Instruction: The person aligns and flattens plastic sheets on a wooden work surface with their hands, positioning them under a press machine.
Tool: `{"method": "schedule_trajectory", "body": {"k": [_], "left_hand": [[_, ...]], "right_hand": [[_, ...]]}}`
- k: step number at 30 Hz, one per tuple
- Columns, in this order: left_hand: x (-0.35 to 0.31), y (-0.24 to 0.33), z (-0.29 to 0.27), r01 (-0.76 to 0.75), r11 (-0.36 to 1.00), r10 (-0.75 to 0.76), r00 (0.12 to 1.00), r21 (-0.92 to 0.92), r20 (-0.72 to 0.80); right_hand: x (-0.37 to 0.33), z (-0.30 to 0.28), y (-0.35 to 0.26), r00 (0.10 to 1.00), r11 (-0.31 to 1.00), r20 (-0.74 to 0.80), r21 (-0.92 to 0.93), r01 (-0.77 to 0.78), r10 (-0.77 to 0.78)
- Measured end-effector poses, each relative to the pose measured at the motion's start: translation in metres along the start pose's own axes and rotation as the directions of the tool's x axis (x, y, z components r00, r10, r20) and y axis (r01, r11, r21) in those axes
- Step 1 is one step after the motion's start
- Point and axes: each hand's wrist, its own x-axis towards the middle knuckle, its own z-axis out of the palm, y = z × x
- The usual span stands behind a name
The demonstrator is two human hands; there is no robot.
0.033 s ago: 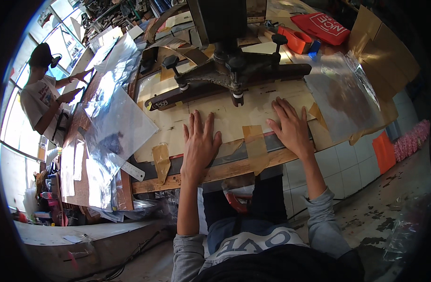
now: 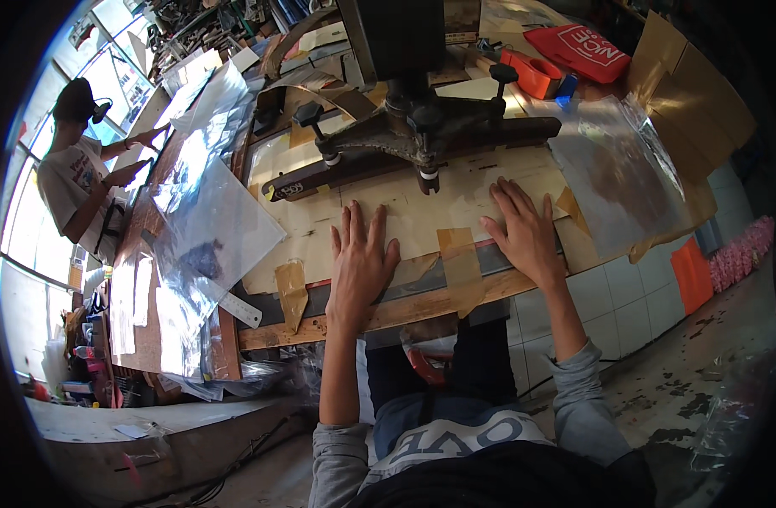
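My left hand (image 2: 362, 267) lies flat on the front part of a pale, thin board (image 2: 418, 224), fingers a little apart and pointing away from me. To the right, my right hand (image 2: 526, 235) rests on the same board with its fingers spread. Neither hand holds anything. Just beyond my fingertips, a black metal press head (image 2: 418, 140) with knobs and a long dark bar stands over the board. Brown tape (image 2: 461, 269) crosses the board's front edge between my hands, and another tape strip (image 2: 291, 296) sits left of my left hand.
Clear plastic sheets (image 2: 218, 229) and a metal ruler (image 2: 241, 310) lie at the left. At the right are a plastic sheet (image 2: 617, 169), a cardboard box (image 2: 697, 102), an orange tape dispenser (image 2: 534, 74) and a red bag (image 2: 579, 51). Another person (image 2: 79, 169) stands at the far left.
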Motion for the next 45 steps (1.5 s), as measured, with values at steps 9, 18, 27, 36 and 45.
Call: {"method": "schedule_trajectory", "body": {"k": [9, 18, 27, 36, 45], "left_hand": [[-0.004, 0.002, -0.001, 0.036, 0.998, -0.036, 0.999, -0.047, -0.006], [-0.029, 0.025, -0.008, -0.048, 0.998, 0.047, 0.998, -0.036, -0.034], [-0.058, 0.055, -0.004, -0.057, 0.993, 0.054, 0.998, -0.106, -0.031], [-0.056, 0.058, -0.004, -0.034, 0.992, 0.023, 0.996, -0.125, -0.09], [-0.056, 0.055, -0.003, -0.058, 0.994, 0.048, 0.994, -0.097, -0.102]], "right_hand": [[-0.005, 0.001, -0.002, 0.997, 0.999, -0.068, 0.036, 0.031, -0.028], [-0.033, -0.008, -0.031, 0.999, 0.996, -0.037, 0.083, 0.043, -0.04], [-0.062, -0.006, -0.042, 0.957, 0.982, -0.287, 0.167, 0.088, -0.037], [-0.062, 0.003, -0.039, 0.861, 0.954, -0.502, 0.209, 0.216, -0.084], [-0.062, 0.004, -0.037, 0.859, 0.946, -0.495, 0.196, 0.259, -0.132]]}}
